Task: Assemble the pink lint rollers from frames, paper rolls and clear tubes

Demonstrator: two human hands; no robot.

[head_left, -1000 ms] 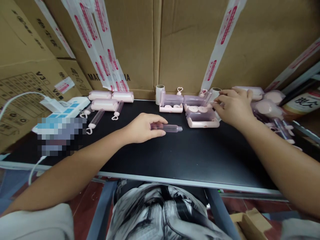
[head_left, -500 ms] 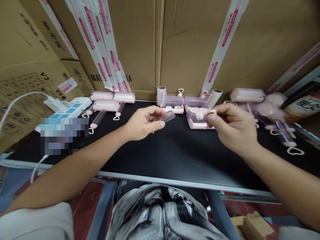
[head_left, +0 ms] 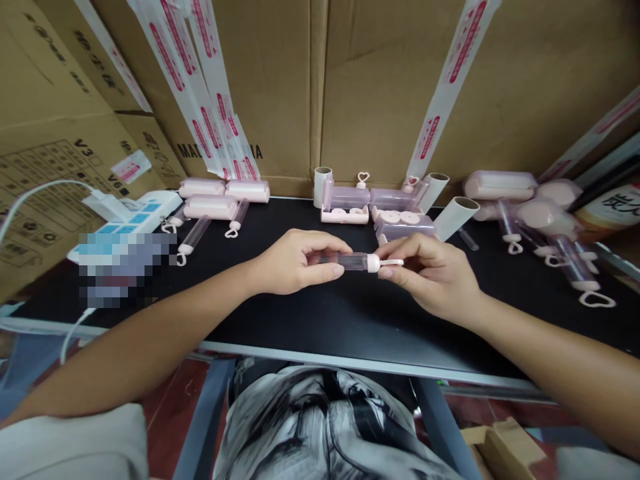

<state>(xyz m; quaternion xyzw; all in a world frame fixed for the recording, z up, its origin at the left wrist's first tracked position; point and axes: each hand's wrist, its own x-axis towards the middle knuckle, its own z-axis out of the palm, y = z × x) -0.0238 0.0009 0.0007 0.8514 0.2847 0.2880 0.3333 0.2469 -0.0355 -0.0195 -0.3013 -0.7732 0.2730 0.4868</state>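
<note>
Over the middle of the black table, my left hand [head_left: 295, 263] is closed round a clear plastic tube [head_left: 353, 261], which lies level. A pale pink cap [head_left: 373, 263] with a loop handle sits at the tube's right end. My right hand [head_left: 435, 277] pinches that cap by its handle between thumb and fingers. Just behind the hands, pink-and-clear plastic cases [head_left: 345, 200] stand beside white cardboard tubes [head_left: 457, 215]. A small clear tube [head_left: 469, 239] lies loose to the right of them.
At the left are more pink cases [head_left: 210, 207], capped tubes with heart-shaped handles [head_left: 194, 239] and a power strip [head_left: 143, 213]. More capped tubes [head_left: 575, 267] and cases lie at the right. Large cardboard boxes [head_left: 380, 87] wall off the back. The table's front edge [head_left: 350, 360] is near my lap.
My right hand has moved left and down, bringing the pink cap to the clear tube's end. The two hands are closer together. A standing cardboard tube at the right now shows fully.
</note>
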